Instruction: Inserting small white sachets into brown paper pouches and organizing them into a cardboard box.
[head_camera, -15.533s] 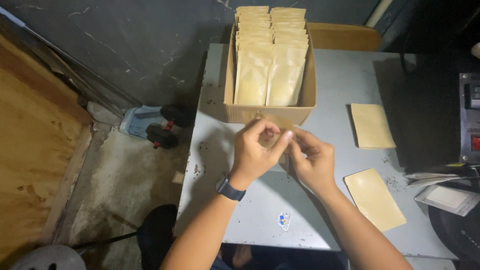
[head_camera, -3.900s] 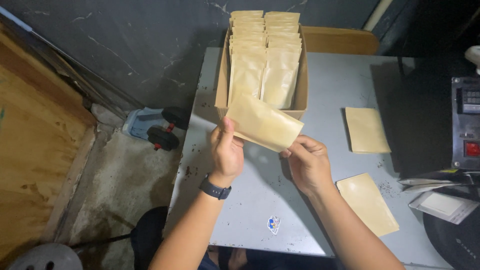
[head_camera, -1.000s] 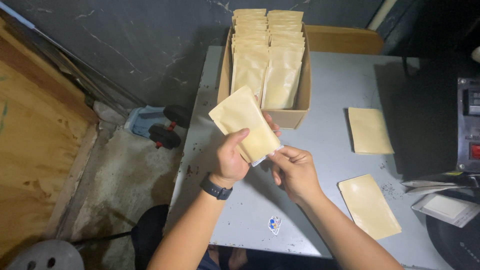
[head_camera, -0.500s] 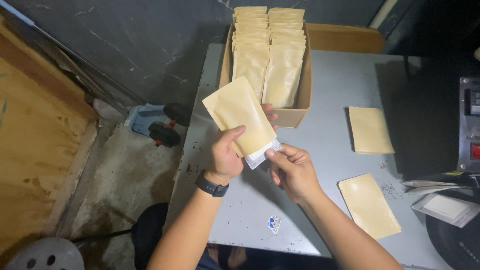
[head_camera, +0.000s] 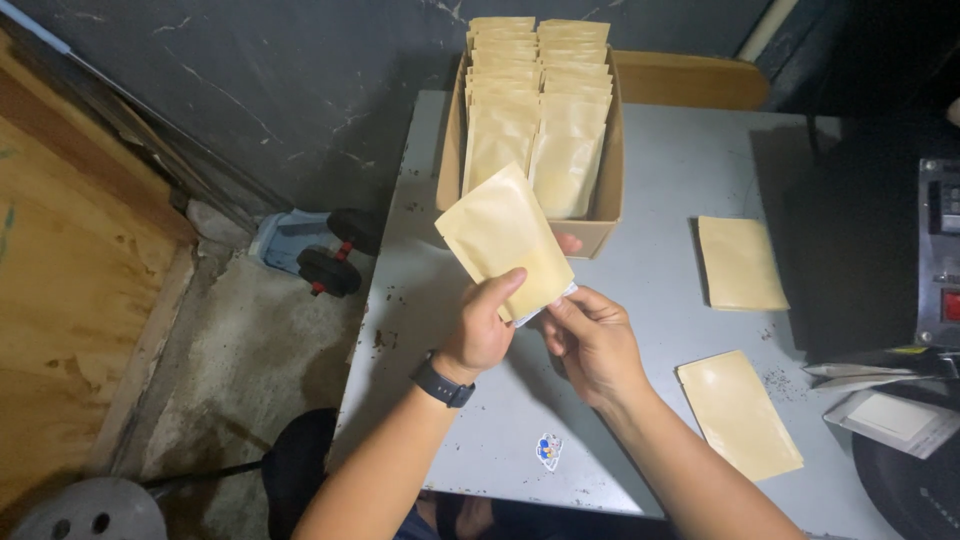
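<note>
We see the left hand (head_camera: 482, 332) pinching a tan pouch (head_camera: 505, 240) (thumb in front, fingers behind), held tilted above the grey table (head_camera: 660, 300). The right hand (head_camera: 592, 338) pinches its lower, open white-lined corner.

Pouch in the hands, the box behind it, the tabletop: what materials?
Pouch: kraft paper by its matte tan face, with a pale, possibly plastic lining showing at the lower edge. Box: brown cardboard, dull walls. Tabletop: smooth grey, probably painted metal or laminate, speckled with dirt.
</note>
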